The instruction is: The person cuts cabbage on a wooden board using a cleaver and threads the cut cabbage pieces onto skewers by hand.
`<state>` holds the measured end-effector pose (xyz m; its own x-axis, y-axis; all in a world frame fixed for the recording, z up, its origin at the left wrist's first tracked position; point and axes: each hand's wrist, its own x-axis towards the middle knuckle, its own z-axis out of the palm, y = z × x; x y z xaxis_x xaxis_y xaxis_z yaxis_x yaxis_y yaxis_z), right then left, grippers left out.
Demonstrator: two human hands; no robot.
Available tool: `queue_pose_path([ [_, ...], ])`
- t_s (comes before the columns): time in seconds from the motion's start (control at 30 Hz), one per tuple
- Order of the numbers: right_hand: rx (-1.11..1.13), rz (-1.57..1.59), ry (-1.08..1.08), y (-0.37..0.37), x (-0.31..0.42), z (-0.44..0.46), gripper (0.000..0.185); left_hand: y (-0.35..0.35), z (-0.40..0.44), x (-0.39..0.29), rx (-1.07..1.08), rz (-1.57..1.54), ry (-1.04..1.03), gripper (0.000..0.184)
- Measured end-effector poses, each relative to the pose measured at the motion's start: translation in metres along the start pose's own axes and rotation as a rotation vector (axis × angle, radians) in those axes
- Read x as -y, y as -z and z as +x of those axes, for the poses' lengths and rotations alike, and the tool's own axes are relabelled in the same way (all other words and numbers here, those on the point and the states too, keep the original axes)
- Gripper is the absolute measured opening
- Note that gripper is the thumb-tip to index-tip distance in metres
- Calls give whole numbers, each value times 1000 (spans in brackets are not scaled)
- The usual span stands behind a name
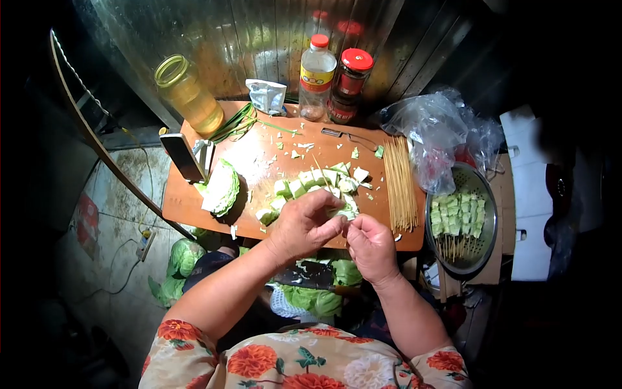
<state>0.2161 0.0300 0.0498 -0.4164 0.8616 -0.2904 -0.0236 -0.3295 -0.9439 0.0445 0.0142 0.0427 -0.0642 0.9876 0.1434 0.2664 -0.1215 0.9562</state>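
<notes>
Over the near edge of the board, my left hand (308,220) is closed, its thumb and fingers around a pale green cabbage piece (348,210). A thin bamboo skewer (320,170) shows just beyond these fingers; whether it is in the hand I cannot tell. My right hand (372,249) is pinched against the near side of that piece, fingertips close to the left thumb; what it grips is hidden. Just past both hands lie rows of cut cabbage chunks (298,188). A cut cabbage wedge (223,188) rests on the left.
Bare skewers (400,185) lie at the right of the wooden board (259,142). A metal colander (494,223) holds threaded cabbage skewers (457,217). A phone (181,157), a jar (188,97) and a bottle (317,81) stand behind. A knife blade (308,275) lies below my arms.
</notes>
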Motion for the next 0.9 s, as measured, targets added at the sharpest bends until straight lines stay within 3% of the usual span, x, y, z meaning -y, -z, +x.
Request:
queue_pose_path([
  [0.1,-30,-32,-10,-1,0,1,17,11,5,4,118,-336,98,24],
  [0.13,-43,-44,-8,-1,4,3,17,20,9,-8,107,-364,266,22],
  [0.2,-46,-54,34,1,5,5,16,33,20,13,-151,-431,301,22],
  [0.3,-47,-67,52,1,4,4,17,64,26,39,-206,66,360,20],
  [0.4,-37,-130,52,-1,5,3,17,81,14,66,56,654,437,18],
  [0.47,-72,-223,70,-3,4,3,16,81,12,70,97,674,485,15],
  [0.57,-100,-516,397,-10,0,5,13,75,19,60,-53,11,570,8],
  [0.6,-119,-595,507,-12,0,6,11,70,20,50,-43,1,562,8],
  [0.67,-110,-653,550,-15,3,6,10,55,19,26,45,-332,556,7],
  [0.8,-21,-663,651,-24,18,1,8,39,20,15,53,-607,497,13],
  [0.9,94,-698,703,-28,20,-4,9,38,17,1,268,-772,454,19],
])
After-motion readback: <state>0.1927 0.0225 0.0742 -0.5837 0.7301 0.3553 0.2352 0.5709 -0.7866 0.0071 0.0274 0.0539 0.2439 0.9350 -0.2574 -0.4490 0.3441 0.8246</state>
